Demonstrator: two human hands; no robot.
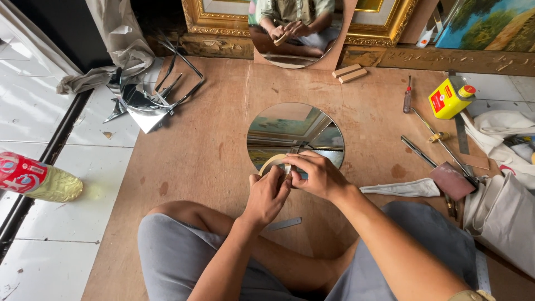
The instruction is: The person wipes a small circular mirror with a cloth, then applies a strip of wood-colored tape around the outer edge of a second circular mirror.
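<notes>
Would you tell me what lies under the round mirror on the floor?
The round mirror lies flat on a brown wooden board. Both hands and the tape roll cover its near edge.

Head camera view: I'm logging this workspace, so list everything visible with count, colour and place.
Round mirror: one, silvery, flat on board centre.
Tape roll: one, tan, in both hands.
Leaning mirror: one, far edge.
Gilt frames: gold, rear.
Yellow can: one, right.
Screwdriver: one, right.
Wood blocks: two, pale, rear.
Mirror offcuts: several, left.
Bottle: one, red-yellow, far left.
Steel ruler: one, between knees.
Left hand, right hand: grip the roll.
</notes>
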